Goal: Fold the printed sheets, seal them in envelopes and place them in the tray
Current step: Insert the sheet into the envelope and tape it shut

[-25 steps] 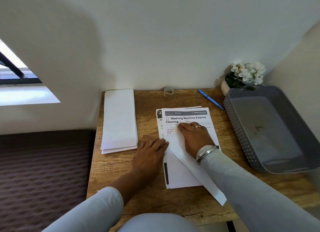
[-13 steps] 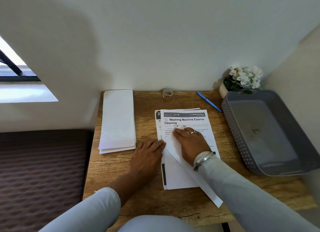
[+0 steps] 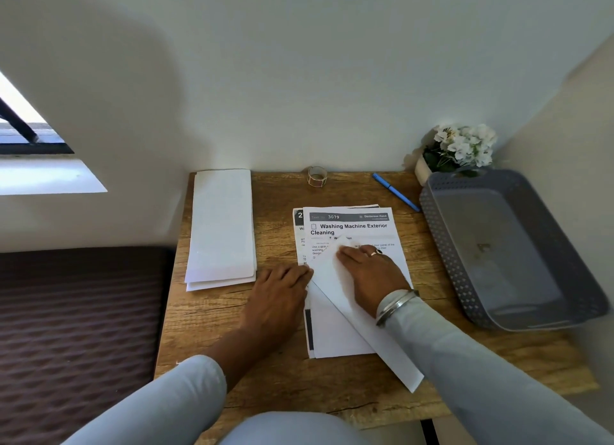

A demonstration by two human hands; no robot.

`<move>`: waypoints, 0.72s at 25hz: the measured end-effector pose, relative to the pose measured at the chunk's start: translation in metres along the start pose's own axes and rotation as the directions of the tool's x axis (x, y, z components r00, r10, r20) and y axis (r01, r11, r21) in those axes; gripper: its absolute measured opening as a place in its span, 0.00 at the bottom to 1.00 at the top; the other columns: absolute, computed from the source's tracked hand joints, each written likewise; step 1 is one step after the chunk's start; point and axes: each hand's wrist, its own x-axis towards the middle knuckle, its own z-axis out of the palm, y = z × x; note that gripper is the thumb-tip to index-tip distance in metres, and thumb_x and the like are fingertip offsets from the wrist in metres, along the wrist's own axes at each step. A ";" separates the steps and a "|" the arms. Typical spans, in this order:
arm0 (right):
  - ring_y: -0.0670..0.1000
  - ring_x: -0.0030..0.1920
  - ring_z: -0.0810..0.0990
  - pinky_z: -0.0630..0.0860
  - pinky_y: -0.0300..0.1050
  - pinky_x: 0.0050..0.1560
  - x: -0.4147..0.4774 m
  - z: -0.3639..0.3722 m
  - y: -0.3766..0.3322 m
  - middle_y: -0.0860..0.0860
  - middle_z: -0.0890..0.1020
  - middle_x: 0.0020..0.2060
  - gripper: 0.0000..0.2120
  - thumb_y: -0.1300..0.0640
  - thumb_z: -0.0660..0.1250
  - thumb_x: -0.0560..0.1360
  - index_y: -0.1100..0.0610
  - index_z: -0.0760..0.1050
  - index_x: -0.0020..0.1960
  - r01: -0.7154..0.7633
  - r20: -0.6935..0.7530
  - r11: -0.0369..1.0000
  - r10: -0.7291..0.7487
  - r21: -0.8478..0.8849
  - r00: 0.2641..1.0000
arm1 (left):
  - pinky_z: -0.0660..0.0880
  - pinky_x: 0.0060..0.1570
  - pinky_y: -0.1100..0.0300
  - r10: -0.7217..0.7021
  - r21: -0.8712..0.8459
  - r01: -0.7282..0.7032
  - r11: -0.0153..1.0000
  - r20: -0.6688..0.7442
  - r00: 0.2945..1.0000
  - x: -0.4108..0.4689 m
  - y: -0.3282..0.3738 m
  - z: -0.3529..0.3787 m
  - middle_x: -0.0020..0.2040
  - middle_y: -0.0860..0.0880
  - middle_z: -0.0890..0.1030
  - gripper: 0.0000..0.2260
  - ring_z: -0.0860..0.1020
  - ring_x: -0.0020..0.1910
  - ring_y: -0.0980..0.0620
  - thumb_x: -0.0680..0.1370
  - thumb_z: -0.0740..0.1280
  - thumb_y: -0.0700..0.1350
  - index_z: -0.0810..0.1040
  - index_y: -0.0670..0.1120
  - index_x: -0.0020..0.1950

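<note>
Printed sheets (image 3: 352,225) lie in a small stack at the middle of the counter (image 3: 232,371), and the top one, headed "Washing Machine Exterior Cleaning", is only partly folded: its lower part is turned up over the text, the blank back showing, and the fold runs slantwise so that one corner sticks out toward 5 o'clock. Nearest the person, the left hand (image 3: 279,295) lies flat at the stack's 9 o'clock edge, fingers together and extended, pinning the paper rather than gripping it. Just beyond, the right hand (image 3: 368,272) presses palm-down on the turned-up flap, fingers (image 3: 349,253) straight and close together, holding nothing. This looks like the first fold of the first sheet, and it seems skewed, so it may need squaring before creasing. At 10 o'clock the envelopes (image 3: 221,225) sit in an untouched pile. Farther off, a roll of stickers or tape (image 3: 317,176) stands at 12 o'clock, a blue pen (image 3: 395,192) at 1 o'clock. The grey tray (image 3: 442,245) at 3 o'clock holds no envelope. So folding, stuffing, sealing and placing all remain.
</note>
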 end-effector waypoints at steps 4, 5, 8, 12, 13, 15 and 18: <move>0.58 0.73 0.64 0.65 0.52 0.71 0.003 0.005 0.003 0.47 0.65 0.76 0.34 0.63 0.61 0.71 0.52 0.62 0.77 -0.050 0.025 0.997 0.048 0.065 0.999 | 0.73 0.63 0.47 -0.052 -0.015 0.053 0.999 0.004 0.999 0.007 0.014 -0.003 0.67 0.50 0.77 0.19 0.73 0.66 0.47 0.80 0.66 0.50 0.75 0.48 0.71; 0.58 0.73 0.64 0.66 0.52 0.71 0.003 0.006 0.003 0.47 0.65 0.75 0.34 0.63 0.62 0.71 0.52 0.63 0.77 -0.041 0.020 0.997 0.040 0.065 0.999 | 0.73 0.62 0.47 -0.020 0.016 0.020 1.000 0.014 1.000 0.015 0.019 -0.003 0.67 0.48 0.77 0.19 0.73 0.65 0.46 0.80 0.66 0.49 0.75 0.47 0.70; 0.59 0.72 0.65 0.67 0.53 0.70 0.002 0.004 0.007 0.48 0.67 0.75 0.34 0.63 0.63 0.71 0.52 0.64 0.76 -0.026 0.014 0.997 0.025 0.079 1.000 | 0.72 0.63 0.47 0.059 0.088 -0.066 0.994 0.084 0.995 0.049 0.023 -0.007 0.68 0.46 0.75 0.20 0.71 0.65 0.43 0.81 0.64 0.47 0.72 0.44 0.72; 0.59 0.72 0.65 0.67 0.54 0.70 0.002 0.005 0.008 0.48 0.67 0.75 0.35 0.65 0.63 0.70 0.52 0.64 0.76 -0.028 0.016 0.994 0.026 0.104 1.000 | 0.70 0.65 0.45 0.108 0.129 -0.125 0.984 0.135 0.985 0.048 0.013 -0.010 0.70 0.45 0.74 0.22 0.70 0.67 0.43 0.80 0.65 0.46 0.70 0.44 0.73; 0.58 0.72 0.65 0.67 0.54 0.70 0.002 0.005 0.007 0.47 0.66 0.75 0.35 0.65 0.63 0.70 0.52 0.64 0.76 -0.029 0.012 0.994 0.028 0.109 1.000 | 0.69 0.66 0.45 0.113 0.116 -0.130 0.985 0.137 0.984 0.037 0.009 -0.010 0.71 0.45 0.73 0.23 0.69 0.68 0.42 0.79 0.67 0.46 0.70 0.44 0.74; 0.58 0.73 0.64 0.66 0.54 0.70 0.001 0.006 0.006 0.47 0.65 0.76 0.35 0.65 0.62 0.70 0.51 0.63 0.77 -0.034 0.010 0.993 0.033 0.112 0.999 | 0.68 0.68 0.43 0.113 0.097 -0.127 0.987 0.135 0.984 0.014 0.000 -0.009 0.72 0.46 0.72 0.27 0.67 0.71 0.43 0.77 0.69 0.48 0.69 0.45 0.75; 0.57 0.74 0.62 0.64 0.53 0.72 0.002 0.003 0.004 0.47 0.64 0.76 0.34 0.64 0.61 0.72 0.51 0.62 0.77 -0.057 0.007 0.993 0.057 0.105 0.998 | 0.67 0.70 0.42 0.071 0.097 -0.087 0.992 0.158 0.985 -0.001 -0.004 -0.006 0.74 0.48 0.70 0.27 0.66 0.72 0.44 0.78 0.66 0.49 0.67 0.47 0.77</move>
